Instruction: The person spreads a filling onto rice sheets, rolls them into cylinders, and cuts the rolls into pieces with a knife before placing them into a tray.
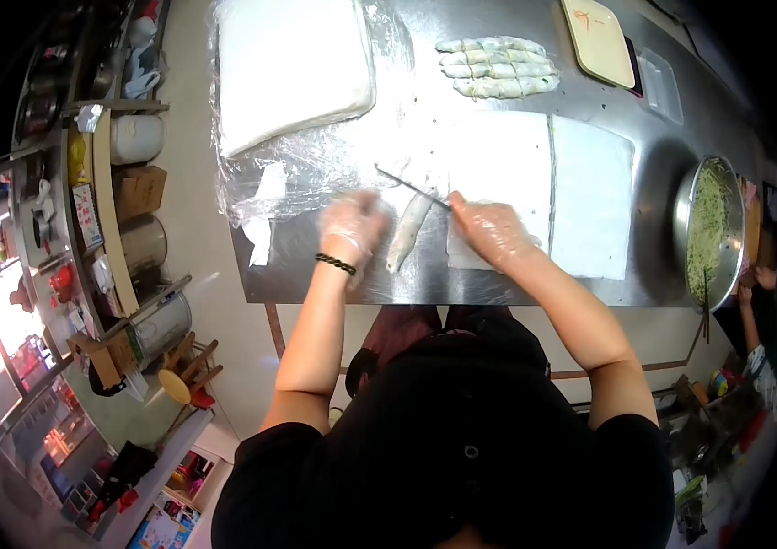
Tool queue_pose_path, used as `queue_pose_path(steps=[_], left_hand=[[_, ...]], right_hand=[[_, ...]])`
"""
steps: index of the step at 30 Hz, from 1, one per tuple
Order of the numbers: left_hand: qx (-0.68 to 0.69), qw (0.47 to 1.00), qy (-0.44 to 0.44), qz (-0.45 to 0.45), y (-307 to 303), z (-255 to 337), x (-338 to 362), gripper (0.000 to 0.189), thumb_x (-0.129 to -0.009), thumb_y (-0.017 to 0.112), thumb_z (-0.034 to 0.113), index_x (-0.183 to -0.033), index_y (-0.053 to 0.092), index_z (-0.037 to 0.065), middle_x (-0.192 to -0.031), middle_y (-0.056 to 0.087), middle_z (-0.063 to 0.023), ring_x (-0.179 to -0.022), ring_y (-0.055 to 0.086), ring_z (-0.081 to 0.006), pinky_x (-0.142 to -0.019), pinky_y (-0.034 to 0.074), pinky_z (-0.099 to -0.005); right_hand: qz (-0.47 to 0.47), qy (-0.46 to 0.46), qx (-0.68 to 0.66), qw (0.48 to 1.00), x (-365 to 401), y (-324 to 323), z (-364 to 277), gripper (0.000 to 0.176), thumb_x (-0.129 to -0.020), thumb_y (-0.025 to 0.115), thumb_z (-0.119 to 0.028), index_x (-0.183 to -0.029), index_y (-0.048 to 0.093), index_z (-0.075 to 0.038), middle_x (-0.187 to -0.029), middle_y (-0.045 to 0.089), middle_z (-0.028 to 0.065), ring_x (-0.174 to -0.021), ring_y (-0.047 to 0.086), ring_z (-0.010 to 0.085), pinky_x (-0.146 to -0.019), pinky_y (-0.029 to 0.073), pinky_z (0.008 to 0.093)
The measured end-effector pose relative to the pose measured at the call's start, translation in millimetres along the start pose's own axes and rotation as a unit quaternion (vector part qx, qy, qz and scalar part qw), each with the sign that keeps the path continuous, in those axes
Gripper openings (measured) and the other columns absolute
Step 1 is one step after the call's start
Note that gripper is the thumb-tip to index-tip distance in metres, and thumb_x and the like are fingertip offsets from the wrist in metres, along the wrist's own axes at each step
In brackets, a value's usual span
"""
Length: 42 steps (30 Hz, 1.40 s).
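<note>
My right hand [491, 231], in a clear plastic glove, is closed around the end of a thin knife [407, 185], whose narrow length points up and to the left. My left hand [352, 224], also gloved, is smeared by motion, so its fingers are hard to make out. Between the hands a pale filled roll [409, 236] lies slanted on the metal table. A white wrapper sheet [498, 156] lies partly under my right hand, with another white sheet [594, 197] beside it. A torn white strip [267, 210] lies left of my left hand.
A thick stack of white sheets [292, 73] rests on plastic film [301, 174]. Several rolls [498, 69] lie side by side at the back. A cream tray [597, 41], a clear container [661, 87] and a steel bowl [684, 215] of green shreds stand right. A person's arm [750, 320] shows beyond.
</note>
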State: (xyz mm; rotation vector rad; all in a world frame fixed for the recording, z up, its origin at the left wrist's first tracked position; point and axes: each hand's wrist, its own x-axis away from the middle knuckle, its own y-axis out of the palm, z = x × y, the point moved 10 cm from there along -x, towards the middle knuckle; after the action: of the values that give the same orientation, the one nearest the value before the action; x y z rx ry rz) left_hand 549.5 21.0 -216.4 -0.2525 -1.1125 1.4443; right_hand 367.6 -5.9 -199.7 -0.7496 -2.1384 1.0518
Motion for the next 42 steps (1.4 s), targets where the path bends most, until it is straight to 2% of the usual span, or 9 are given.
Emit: queue_pose_path(steps=[1,2,17,21,24,27,32,39,42], left_hand=[[0.079,0.989,-0.111,0.061,-31,-5,3,0.031,-0.084,0.054,0.029,-0.096,0.064,0.001,-0.091,0.065,-0.0200,-0.089,0.062,-0.0346,-0.079,0.048,-0.0416],[0.037,0.980,0.019,0.194,-50,0,-9,0.034,-0.088,0.051,0.032,-0.089,0.065,0.002,-0.084,0.065,-0.0205,-0.080,0.062,-0.0370,-0.074,0.048,-0.0421],[0.158,0.960,0.070,0.221,-23,1,-32,0.033,-0.090,0.051,0.029,-0.074,0.062,0.002,-0.068,0.060,-0.0209,-0.067,0.057,-0.0381,-0.059,0.044,-0.0437],[0.009,0.971,0.102,0.217,-7,-5,-36,0.032,-0.091,0.051,0.026,-0.078,0.064,0.001,-0.062,0.059,-0.0159,-0.061,0.058,-0.0270,-0.056,0.044,-0.0359],[0.306,0.901,0.171,0.257,-17,-42,-17,0.026,-0.092,0.051,0.021,-0.086,0.066,0.001,-0.067,0.062,-0.0086,-0.061,0.058,-0.0162,-0.057,0.046,-0.0290],[0.174,0.951,0.136,0.218,11,-55,-8,0.032,-0.091,0.054,0.028,-0.085,0.064,-0.001,-0.061,0.057,-0.0182,-0.049,0.053,-0.0267,-0.052,0.042,-0.0387],[0.382,0.905,0.075,0.173,-19,-47,21,0.024,-0.092,0.056,0.020,-0.077,0.063,0.003,-0.058,0.055,-0.0006,-0.051,0.048,-0.0055,-0.045,0.037,-0.0221],[0.454,0.882,0.053,0.116,-41,-30,-22,0.030,-0.091,0.053,0.030,-0.082,0.062,0.004,-0.066,0.060,-0.0112,-0.059,0.058,-0.0161,-0.054,0.045,-0.0291],[0.035,0.986,0.162,0.026,4,32,-36,0.033,-0.088,0.054,0.035,-0.103,0.061,0.007,-0.085,0.063,-0.0207,-0.081,0.062,-0.0364,-0.075,0.049,-0.0433]], right_hand=[[-0.021,-0.035,0.032,0.999,-2,10,-11,0.015,-0.088,0.047,-0.014,-0.100,0.045,-0.004,-0.070,0.062,0.0168,-0.069,0.063,0.0336,-0.061,0.049,0.0442],[-0.073,-0.042,0.039,0.996,-3,19,-20,0.018,-0.088,0.044,-0.011,-0.104,0.045,-0.003,-0.078,0.065,0.0171,-0.075,0.065,0.0314,-0.064,0.051,0.0412],[-0.060,-0.039,0.009,0.997,1,40,-45,0.016,-0.086,0.045,-0.009,-0.101,0.044,-0.004,-0.080,0.066,0.0128,-0.079,0.066,0.0296,-0.063,0.050,0.0422],[-0.122,-0.020,-0.005,0.992,-1,75,-40,0.015,-0.087,0.043,-0.008,-0.101,0.044,-0.005,-0.085,0.067,0.0113,-0.081,0.066,0.0278,-0.064,0.050,0.0398],[-0.112,-0.022,0.034,0.993,15,56,-65,0.020,-0.086,0.043,-0.006,-0.105,0.046,-0.005,-0.080,0.066,0.0119,-0.077,0.066,0.0278,-0.058,0.051,0.0391],[-0.089,-0.042,-0.005,0.995,12,85,-59,0.018,-0.086,0.043,-0.006,-0.103,0.047,-0.005,-0.080,0.067,0.0125,-0.077,0.066,0.0288,-0.059,0.051,0.0399],[-0.148,-0.021,-0.012,0.989,25,85,-84,0.017,-0.088,0.043,-0.008,-0.104,0.045,-0.006,-0.082,0.067,0.0114,-0.079,0.066,0.0292,-0.065,0.051,0.0407],[-0.069,-0.006,0.022,0.997,42,44,-58,0.015,-0.086,0.048,-0.012,-0.100,0.046,-0.005,-0.067,0.063,0.0106,-0.061,0.064,0.0265,-0.052,0.050,0.0390],[0.085,0.107,0.117,0.984,81,-7,6,0.021,-0.084,0.049,-0.010,-0.104,0.052,-0.003,-0.068,0.062,0.0089,-0.059,0.063,0.0233,-0.050,0.050,0.0354]])
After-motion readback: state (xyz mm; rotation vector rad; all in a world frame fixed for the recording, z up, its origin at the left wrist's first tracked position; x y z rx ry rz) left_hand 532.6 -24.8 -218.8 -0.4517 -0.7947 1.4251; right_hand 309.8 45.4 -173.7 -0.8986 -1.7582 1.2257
